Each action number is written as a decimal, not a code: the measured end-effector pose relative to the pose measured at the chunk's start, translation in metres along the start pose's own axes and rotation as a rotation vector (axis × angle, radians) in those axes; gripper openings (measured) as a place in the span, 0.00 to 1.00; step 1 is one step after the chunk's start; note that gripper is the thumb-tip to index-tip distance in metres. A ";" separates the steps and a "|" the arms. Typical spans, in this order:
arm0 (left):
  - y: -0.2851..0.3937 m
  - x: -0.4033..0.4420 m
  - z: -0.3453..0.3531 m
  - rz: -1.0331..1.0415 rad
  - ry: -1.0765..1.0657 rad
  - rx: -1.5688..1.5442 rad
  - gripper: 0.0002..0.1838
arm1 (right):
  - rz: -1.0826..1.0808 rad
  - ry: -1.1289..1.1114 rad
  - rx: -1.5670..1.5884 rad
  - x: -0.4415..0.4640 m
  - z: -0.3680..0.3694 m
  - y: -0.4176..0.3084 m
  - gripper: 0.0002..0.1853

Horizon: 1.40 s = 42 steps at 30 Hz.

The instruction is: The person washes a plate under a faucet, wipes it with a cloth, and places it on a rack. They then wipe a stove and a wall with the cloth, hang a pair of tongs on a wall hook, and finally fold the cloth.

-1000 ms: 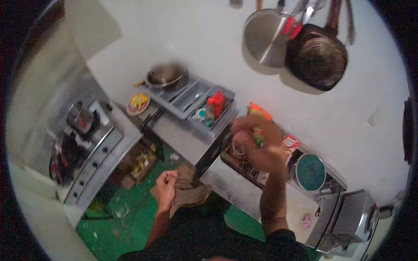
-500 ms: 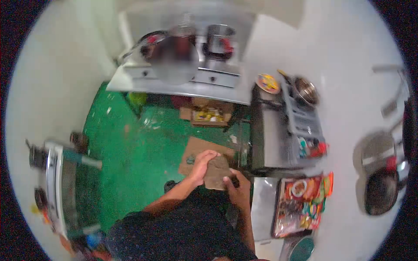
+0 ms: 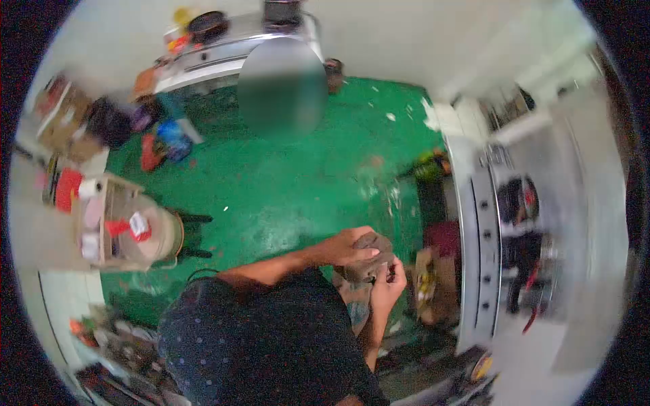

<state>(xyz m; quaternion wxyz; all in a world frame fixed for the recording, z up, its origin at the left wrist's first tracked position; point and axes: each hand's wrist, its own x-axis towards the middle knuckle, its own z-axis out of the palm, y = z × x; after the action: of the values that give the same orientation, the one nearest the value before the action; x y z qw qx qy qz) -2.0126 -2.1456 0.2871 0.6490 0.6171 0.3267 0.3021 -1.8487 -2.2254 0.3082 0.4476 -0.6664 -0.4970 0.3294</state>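
My left hand (image 3: 353, 245) is closed around a greyish-brown flat piece (image 3: 374, 247), with the thumb lying across its face. Blur hides whether it is cloth or board. At its lower right edge, my right hand (image 3: 393, 276) has its fingers curled and pinched against the piece. A small dark spot shows between those fingers, too blurred to name. Both hands are in front of my dark shirt, above the green floor (image 3: 284, 196).
To the right runs a stove counter (image 3: 482, 250) with pans, above a cardboard box (image 3: 428, 287). Another stove (image 3: 217, 57) stands at the far wall. On the left are a round container (image 3: 162, 233) on dark legs and a blue bag (image 3: 175, 139).
My view has swung left, so the stove counter that was ahead is now on the right. Both hands still hold the piece; my right hand has changed its grip at the edge.
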 end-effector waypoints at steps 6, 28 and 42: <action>-0.022 -0.053 -0.083 -0.031 0.603 -0.190 0.21 | -0.122 -0.601 0.064 0.074 0.098 -0.024 0.19; -0.054 0.132 -0.196 0.200 0.723 0.153 0.37 | 0.171 -1.385 0.384 0.399 0.230 -0.011 0.29; -0.028 0.167 -0.306 -0.257 1.533 0.012 0.33 | 0.249 -1.579 0.407 0.463 0.374 -0.089 0.28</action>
<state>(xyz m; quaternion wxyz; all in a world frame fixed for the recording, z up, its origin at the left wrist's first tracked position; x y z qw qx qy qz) -2.1558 -1.8298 0.2433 0.2685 0.1966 0.7549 0.5652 -2.0786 -1.6716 0.2499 0.0389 -0.1948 -0.5185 0.8317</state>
